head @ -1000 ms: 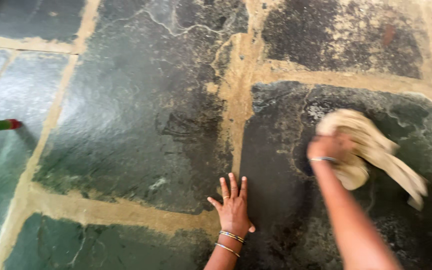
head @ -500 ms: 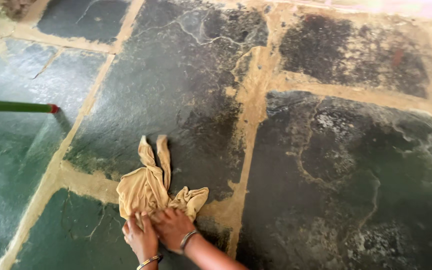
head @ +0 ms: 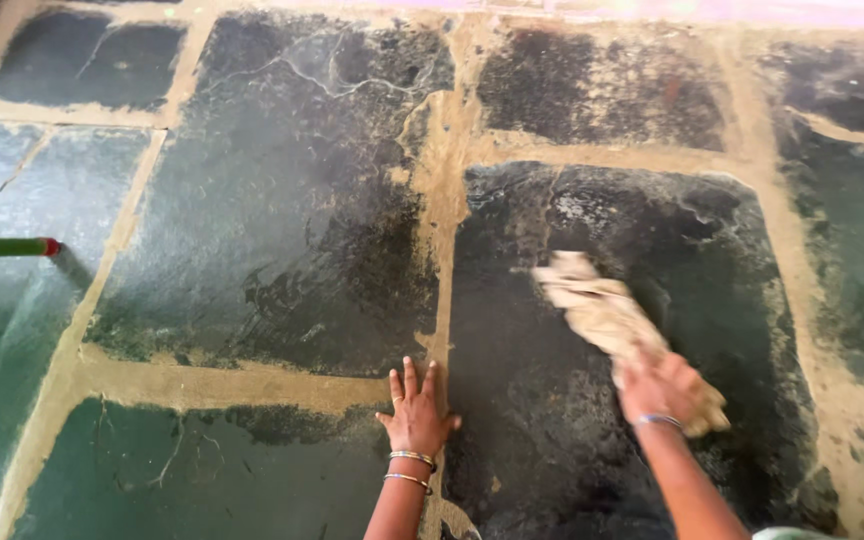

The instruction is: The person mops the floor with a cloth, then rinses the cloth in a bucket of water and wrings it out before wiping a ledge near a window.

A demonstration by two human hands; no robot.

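Observation:
My right hand [head: 664,388] grips a crumpled tan cloth [head: 600,310] and presses it onto a dark wet stone slab [head: 642,220] at the right. The cloth trails up and to the left from the hand and looks blurred. My left hand [head: 416,415] lies flat with fingers spread on the sandy joint [head: 440,250] between slabs, holding nothing. Bangles circle both wrists.
The floor is large dark green-black stone slabs [head: 272,210] with wide tan mortar joints. A green stick with a red tip [head: 7,246] reaches in from the left edge. A paler band runs along the top edge.
Half a second ago both hands bunched the cloth at the lower left. Now my right hand has swept it onto the right slab, and my left hand is planted flat on the joint.

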